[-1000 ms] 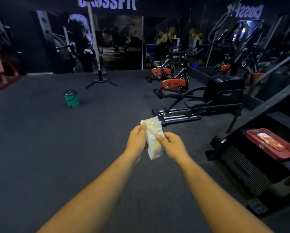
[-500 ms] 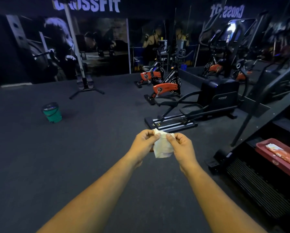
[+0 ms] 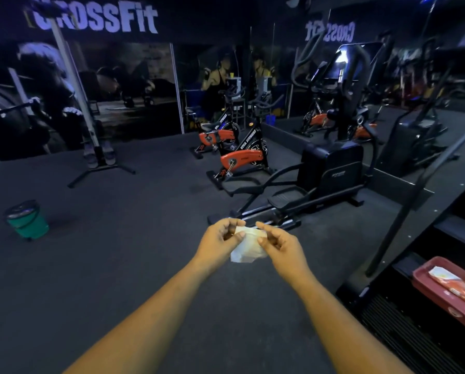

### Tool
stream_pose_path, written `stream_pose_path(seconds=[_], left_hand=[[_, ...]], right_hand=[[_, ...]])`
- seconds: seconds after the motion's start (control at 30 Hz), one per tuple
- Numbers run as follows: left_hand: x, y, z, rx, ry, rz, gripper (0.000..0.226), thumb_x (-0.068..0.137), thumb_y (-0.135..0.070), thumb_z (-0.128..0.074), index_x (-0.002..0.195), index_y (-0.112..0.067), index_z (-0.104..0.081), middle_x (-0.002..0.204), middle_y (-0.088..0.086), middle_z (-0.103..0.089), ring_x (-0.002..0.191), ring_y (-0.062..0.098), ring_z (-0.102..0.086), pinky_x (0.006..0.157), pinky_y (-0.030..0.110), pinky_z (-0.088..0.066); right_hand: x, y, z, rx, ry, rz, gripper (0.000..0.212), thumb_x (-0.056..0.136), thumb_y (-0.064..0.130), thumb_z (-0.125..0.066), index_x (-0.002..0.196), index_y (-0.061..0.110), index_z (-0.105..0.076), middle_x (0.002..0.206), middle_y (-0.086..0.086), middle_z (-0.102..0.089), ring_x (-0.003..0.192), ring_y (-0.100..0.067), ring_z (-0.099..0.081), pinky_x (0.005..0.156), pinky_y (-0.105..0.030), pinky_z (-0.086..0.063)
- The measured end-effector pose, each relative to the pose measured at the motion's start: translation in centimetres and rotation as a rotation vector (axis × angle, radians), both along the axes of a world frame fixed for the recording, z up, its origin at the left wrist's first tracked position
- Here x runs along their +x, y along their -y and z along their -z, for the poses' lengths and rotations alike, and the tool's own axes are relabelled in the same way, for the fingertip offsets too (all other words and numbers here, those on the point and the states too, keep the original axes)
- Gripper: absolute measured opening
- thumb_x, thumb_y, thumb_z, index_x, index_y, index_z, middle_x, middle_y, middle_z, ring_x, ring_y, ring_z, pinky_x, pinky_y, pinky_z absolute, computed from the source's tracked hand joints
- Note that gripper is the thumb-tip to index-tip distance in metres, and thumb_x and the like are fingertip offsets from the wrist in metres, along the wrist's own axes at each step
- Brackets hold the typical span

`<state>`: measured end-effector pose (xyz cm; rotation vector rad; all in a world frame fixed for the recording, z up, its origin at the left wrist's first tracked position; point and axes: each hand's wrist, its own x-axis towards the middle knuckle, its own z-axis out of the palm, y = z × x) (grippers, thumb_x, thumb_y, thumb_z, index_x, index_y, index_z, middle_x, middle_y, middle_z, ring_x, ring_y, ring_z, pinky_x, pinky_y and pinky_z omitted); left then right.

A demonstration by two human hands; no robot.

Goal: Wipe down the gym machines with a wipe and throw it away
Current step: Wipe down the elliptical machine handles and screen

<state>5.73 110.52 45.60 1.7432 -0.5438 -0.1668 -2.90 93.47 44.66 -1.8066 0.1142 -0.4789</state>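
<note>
Both hands out in front at mid-view. Left hand (image 3: 221, 238) and right hand (image 3: 278, 245) each pinch the top edge of one white wipe (image 3: 248, 248); fingers closed on it, thumbs on the near face. The wipe sits between the two hands, upper edge bunched, lower part hanging loose below the fingertips, clear of the floor (image 3: 118, 265).

Handling (judgement): thin, limp sheet, very light, no stiffness, probably damp and so inclined to cling to itself. Folds or wads easily; no breakage risk, though a hard pull between the two pinches could tear it. Best held at an edge or corner to open it, then flattened under the palm for wiping.

Containers:
- Green bucket (image 3: 27, 221), well to the left of the left hand and further away, standing on the floor. A dark liner or lid shows at the rim; contents cannot be made out. Likely the bin for the used wipe.
- Red tray (image 3: 425, 276), to the right of the right hand and nearer the camera, resting on a dark machine. Holds an orange-and-white packet (image 3: 458, 288), lying flat.

Nearest machine: black elliptical (image 3: 331, 168), just beyond the hands
</note>
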Motion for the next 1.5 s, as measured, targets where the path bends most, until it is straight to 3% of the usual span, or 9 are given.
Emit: stream_pose_path(seconds=[0.2, 0.3, 0.47, 0.6, 0.7, 0.93, 1.23, 1.37, 1.5], left_hand=[[12.6, 6.7, 0.2, 0.151, 0.161, 0.051, 0.032, 0.089, -0.015, -0.080, 0.119, -0.022, -0.074, 0.093, -0.009, -0.074, 0.083, 0.006, -0.068, 0.078, 0.022, -0.055], [20.1, 10.7, 0.8, 0.118, 0.168, 0.107, 0.017, 0.089, -0.017, -0.079, 0.103, -0.027, -0.076, 0.092, -0.008, -0.075, 0.083, 0.009, -0.069, 0.072, 0.022, -0.054], [29.8, 16.7, -1.3, 0.036, 0.137, 0.263, 0.002, 0.097, -0.020, -0.071, 0.096, -0.021, -0.071, 0.104, 0.001, -0.068, 0.089, 0.010, -0.065, 0.076, 0.022, -0.049], [37.0, 23.0, -3.3, -0.037, -0.028, 0.424, 0.009, 0.098, -0.015, -0.069, 0.107, -0.017, -0.069, 0.102, 0.006, -0.075, 0.089, 0.021, -0.072, 0.078, 0.041, -0.058], [40.7, 27.5, -3.0, -0.032, -0.067, 0.512, 0.024, 0.093, -0.013, -0.076, 0.115, -0.015, -0.068, 0.105, 0.005, -0.078, 0.097, 0.024, -0.075, 0.083, 0.039, -0.061], [49.6, 39.2, -2.2, -0.130, -0.161, 0.537, 0.017, 0.097, -0.006, -0.068, 0.111, -0.015, -0.071, 0.098, 0.010, -0.079, 0.087, 0.020, -0.074, 0.078, 0.040, -0.060], [61.8, 55.0, -2.7, -0.126, -0.179, 0.474, 0.012, 0.096, -0.020, -0.072, 0.108, -0.020, -0.073, 0.095, 0.002, -0.078, 0.080, 0.009, -0.069, 0.067, 0.021, -0.051], [67.7, 60.0, -1.7, -0.095, -0.195, 0.432, 0.011, 0.095, -0.024, -0.073, 0.090, -0.015, -0.075, 0.085, 0.008, -0.075, 0.076, 0.014, -0.063, 0.070, 0.029, -0.050], [75.4, 65.9, -2.8, -0.176, -0.238, 0.428, 0.014, 0.099, -0.021, -0.067, 0.096, -0.009, -0.073, 0.093, 0.009, -0.077, 0.082, 0.016, -0.068, 0.075, 0.034, -0.054]], right_hand=[[11.2, 7.0, 0.5, -0.301, 0.013, 0.195, 0.019, 0.093, 0.013, -0.072, 0.108, 0.024, -0.079, 0.100, 0.014, -0.071, 0.096, -0.002, -0.067, 0.085, -0.028, -0.057], [17.4, 9.9, 0.3, -0.311, 0.038, 0.276, 0.017, 0.093, 0.017, -0.072, 0.098, 0.033, -0.075, 0.098, 0.013, -0.068, 0.092, -0.003, -0.065, 0.077, -0.020, -0.053], [25.0, 13.9, -1.5, -0.088, 0.010, 0.365, 0.006, 0.099, 0.019, -0.065, 0.095, 0.019, -0.068, 0.095, -0.002, -0.067, 0.086, -0.007, -0.063, 0.074, -0.024, -0.052], [31.6, 18.3, -3.1, 0.162, 0.029, 0.452, 0.011, 0.103, 0.021, -0.059, 0.100, 0.013, -0.065, 0.089, -0.002, -0.072, 0.081, -0.016, -0.068, 0.072, -0.034, -0.056], [35.4, 21.7, -3.2, 0.310, 0.076, 0.517, 0.012, 0.104, 0.022, -0.058, 0.104, 0.012, -0.064, 0.093, -0.007, -0.075, 0.086, -0.026, -0.072, 0.074, -0.043, -0.059], [43.7, 32.5, -2.9, 0.580, 0.114, 0.523, 0.020, 0.104, 0.026, -0.058, 0.114, 0.011, -0.064, 0.104, -0.010, -0.077, 0.091, -0.025, -0.074, 0.065, -0.038, -0.060], [57.6, 48.3, -4.6, 0.500, 0.090, 0.492, 0.011, 0.098, 0.016, -0.067, 0.107, 0.009, -0.066, 0.097, -0.012, -0.077, 0.083, -0.024, -0.072, 0.067, -0.037, -0.058], [62.9, 52.9, -3.9, 0.427, 0.030, 0.477, 0.011, 0.097, 0.018, -0.068, 0.104, 0.010, -0.068, 0.096, -0.012, -0.077, 0.083, -0.025, -0.072, 0.071, -0.040, -0.058], [68.8, 58.7, -3.7, 0.356, -0.009, 0.493, 0.010, 0.099, 0.015, -0.065, 0.106, 0.009, -0.068, 0.104, -0.015, -0.075, 0.096, -0.028, -0.074, 0.080, -0.042, -0.062]])
